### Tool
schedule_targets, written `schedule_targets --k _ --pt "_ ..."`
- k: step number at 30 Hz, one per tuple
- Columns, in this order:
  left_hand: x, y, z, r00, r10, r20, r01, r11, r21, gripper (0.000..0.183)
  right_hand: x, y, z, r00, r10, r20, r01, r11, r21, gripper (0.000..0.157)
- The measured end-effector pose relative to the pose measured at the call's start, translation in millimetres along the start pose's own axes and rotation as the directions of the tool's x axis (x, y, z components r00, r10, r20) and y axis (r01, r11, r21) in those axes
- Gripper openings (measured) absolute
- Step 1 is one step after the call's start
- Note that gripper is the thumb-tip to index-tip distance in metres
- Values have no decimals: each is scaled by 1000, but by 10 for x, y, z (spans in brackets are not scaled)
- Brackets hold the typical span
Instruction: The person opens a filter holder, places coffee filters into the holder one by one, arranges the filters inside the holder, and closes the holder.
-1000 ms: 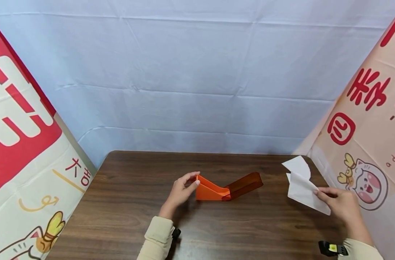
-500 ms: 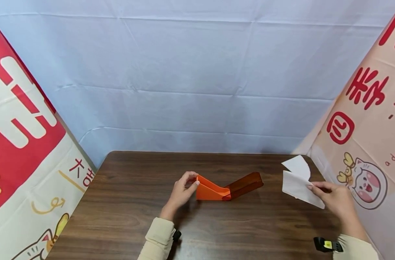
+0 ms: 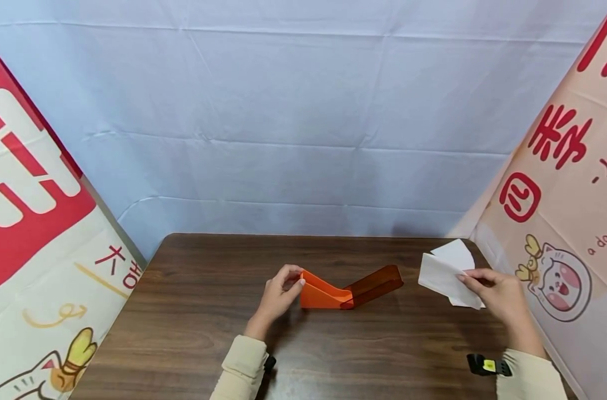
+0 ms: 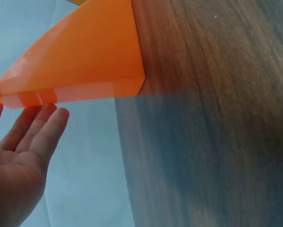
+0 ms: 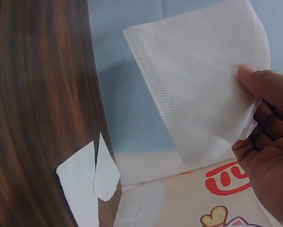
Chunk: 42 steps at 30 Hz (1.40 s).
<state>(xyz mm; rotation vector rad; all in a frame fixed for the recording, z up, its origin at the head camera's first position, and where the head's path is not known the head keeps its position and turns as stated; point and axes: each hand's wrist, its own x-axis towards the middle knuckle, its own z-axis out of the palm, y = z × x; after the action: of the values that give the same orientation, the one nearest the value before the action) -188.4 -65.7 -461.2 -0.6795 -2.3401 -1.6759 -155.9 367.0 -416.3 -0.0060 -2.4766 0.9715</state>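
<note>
Between the thumb and fingers of my right hand [image 3: 498, 294] is a white paper coffee filter [image 3: 440, 278], raised above the table. Its crimped seam shows along one edge in the right wrist view, where the thumb [image 5: 254, 78] lies flat over the paper. An orange wedge-shaped holder [image 3: 320, 294] stands on the table, its brown see-through lid [image 3: 378, 283] swung out to the right. My left hand [image 3: 278, 294] grips the holder's tall end. In the left wrist view, its fingers [image 4: 49, 130] touch the holder's end wall.
More white coffee filters [image 5: 80, 184] lie on the wooden table [image 3: 208, 311] at its back right, partly behind the held one in the head view. A pale cloth [image 3: 283, 111] hangs behind the table. Printed banners [image 3: 558, 239] hang at both sides.
My right hand has moved left with the coffee filter, which has swung to a flatter angle over the others. The left hand and holder have stayed in place.
</note>
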Motion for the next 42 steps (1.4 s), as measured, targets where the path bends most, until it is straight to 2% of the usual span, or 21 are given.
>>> schedule_targets --k 12,25,35,42 --pt "-4 -19 27 1000 25 -2 -25 999 -24 16 90 -87 131 997 -77 -16 78 994 80 9" --pt "3 35 16 1000 25 13 -25 1000 4 16 168 -246 198 995 -95 -6 95 991 89 8" --pt "-4 89 24 1000 7 -10 -7 1000 25 15 212 -304 272 990 -133 -36 137 980 144 8" --pt "2 92 35 1000 6 -27 -5 1000 24 13 223 -370 289 991 -127 -33 130 981 144 7"
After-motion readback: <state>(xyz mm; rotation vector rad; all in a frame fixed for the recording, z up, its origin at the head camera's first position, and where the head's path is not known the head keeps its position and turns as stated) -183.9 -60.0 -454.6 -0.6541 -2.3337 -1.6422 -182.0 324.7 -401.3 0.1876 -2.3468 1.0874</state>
